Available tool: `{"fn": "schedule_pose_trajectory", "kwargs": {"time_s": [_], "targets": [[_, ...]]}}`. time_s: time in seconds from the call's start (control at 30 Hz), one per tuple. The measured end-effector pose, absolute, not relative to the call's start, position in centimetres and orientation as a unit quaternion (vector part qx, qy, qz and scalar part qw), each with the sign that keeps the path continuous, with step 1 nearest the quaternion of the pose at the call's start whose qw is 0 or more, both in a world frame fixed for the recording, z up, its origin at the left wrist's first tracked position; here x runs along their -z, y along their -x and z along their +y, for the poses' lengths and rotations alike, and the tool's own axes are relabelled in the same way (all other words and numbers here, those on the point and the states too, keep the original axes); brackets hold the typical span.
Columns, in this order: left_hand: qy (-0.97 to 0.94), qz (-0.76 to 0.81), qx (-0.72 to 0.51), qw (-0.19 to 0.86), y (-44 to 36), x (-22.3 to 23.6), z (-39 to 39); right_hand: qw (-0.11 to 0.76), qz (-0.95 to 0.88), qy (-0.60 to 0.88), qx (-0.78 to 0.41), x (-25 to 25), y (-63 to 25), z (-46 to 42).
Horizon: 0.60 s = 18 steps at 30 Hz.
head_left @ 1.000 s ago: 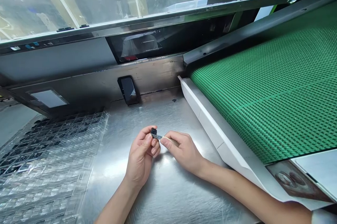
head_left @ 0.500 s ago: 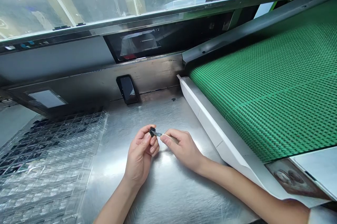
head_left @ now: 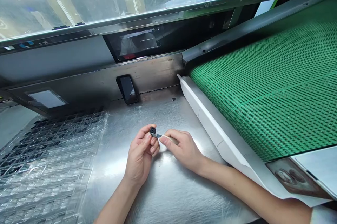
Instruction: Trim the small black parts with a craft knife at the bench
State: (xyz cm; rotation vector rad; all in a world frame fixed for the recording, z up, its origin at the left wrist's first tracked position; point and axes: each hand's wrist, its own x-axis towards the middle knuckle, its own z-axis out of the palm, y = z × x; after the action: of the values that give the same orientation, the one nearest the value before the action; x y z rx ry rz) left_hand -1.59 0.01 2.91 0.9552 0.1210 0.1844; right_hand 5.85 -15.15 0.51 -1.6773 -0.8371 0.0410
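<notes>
My left hand [head_left: 142, 150] pinches a small black part [head_left: 153, 130] with holes in its face, between thumb and forefinger. My right hand [head_left: 183, 145] is closed round the pale handle of a small craft knife [head_left: 157, 135]. Its metal blade points left and lies against or just in front of the part's lower edge; actual contact I cannot make out. Both hands are above the bare metal tabletop [head_left: 163, 192].
At the left lies a clear plastic tray [head_left: 52, 168] with black parts in its far pockets. A phone [head_left: 127, 89] leans on the metal back wall. To the right, a white guard rail [head_left: 210, 119] borders a green conveyor belt [head_left: 276, 87]. A small dark bit [head_left: 173, 99] lies near the back.
The knife blade has shifted slightly down, from across the black part's face to its lower edge. The part has turned a little, showing more of its face. Both hands otherwise stay in place.
</notes>
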Motion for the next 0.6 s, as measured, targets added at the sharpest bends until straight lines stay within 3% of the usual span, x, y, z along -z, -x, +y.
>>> {"fn": "schedule_pose_trajectory", "kwargs": {"time_s": [0.6], "targets": [[-0.465,0.059,-0.09,0.879,1.65,-3.01,-0.27,0.6,-0.352,0.718,-0.038,-0.56,-5.77,-15.07]]}}
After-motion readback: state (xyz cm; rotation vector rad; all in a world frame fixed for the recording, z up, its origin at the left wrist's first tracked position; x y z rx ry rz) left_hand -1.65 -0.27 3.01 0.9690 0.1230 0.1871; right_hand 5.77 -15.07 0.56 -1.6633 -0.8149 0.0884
